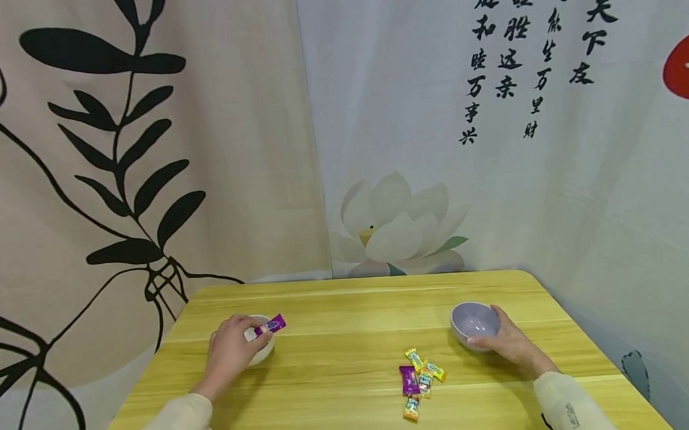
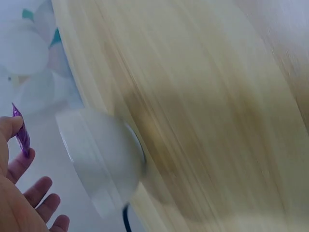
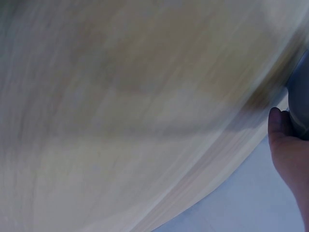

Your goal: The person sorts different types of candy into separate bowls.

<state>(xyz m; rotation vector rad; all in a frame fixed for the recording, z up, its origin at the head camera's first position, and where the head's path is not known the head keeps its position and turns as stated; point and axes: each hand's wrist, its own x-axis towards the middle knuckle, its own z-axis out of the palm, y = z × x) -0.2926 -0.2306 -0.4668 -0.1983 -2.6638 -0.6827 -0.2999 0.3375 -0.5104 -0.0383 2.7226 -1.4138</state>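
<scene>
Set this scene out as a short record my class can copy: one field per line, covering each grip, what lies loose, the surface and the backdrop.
Left grip: pinches a small purple wrapped sweet above a white round bowl
Right grip: holds a glossy lavender round bowl by its side
Loose: cluster of small yellow and purple wrapped sweets, nearer the lavender bowl than the white one
Surface: yellow wood-grain table
Backdrop: beige cloth with black leafy print, left; pale cloth with lotus and calligraphy, right

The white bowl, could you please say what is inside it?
A sliver of far inner wall shows; the left hand and purple packet over the white bowl hide the rest, so any contents cannot be seen.
</scene>
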